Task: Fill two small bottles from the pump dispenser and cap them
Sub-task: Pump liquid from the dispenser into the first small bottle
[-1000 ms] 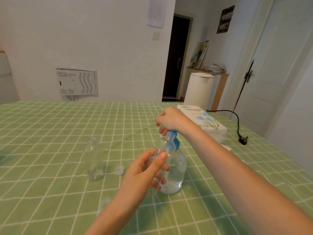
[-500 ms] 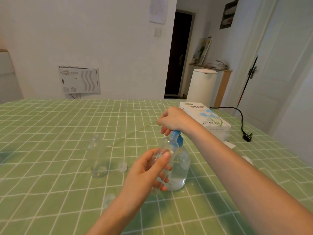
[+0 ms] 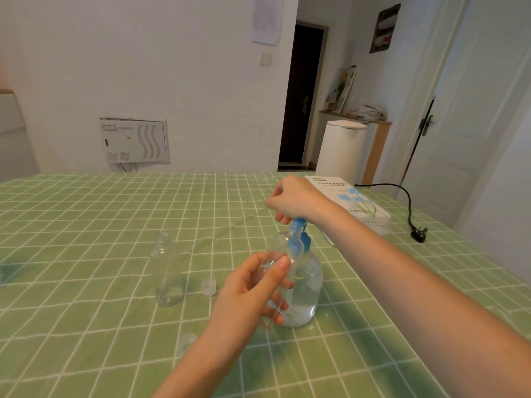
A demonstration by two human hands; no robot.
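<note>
The left hand [image 3: 253,291] grips a small clear bottle [image 3: 280,271], tilted, with its mouth up under the blue spout of the pump dispenser [image 3: 301,285], which stands on the green checked worktop [image 3: 86,225]. The right hand [image 3: 293,199] is clenched over the pump head, pressing from above. To fill well, the bottle's mouth should stay directly under the spout and touching it — any gap would likely send liquid down the outside. Slow, full strokes seem wiser than quick jabs, and the dispenser's base needs to stay flat. How full the held bottle is cannot be told.

A second bottle [image 3: 168,271] stands open and apparently empty to the left, with one cap [image 3: 209,286] beside it and another cap [image 3: 186,341] nearer the person.

Against the frame half a second back, both hands keep nearly the same grip — only the view has shifted slightly.
</note>
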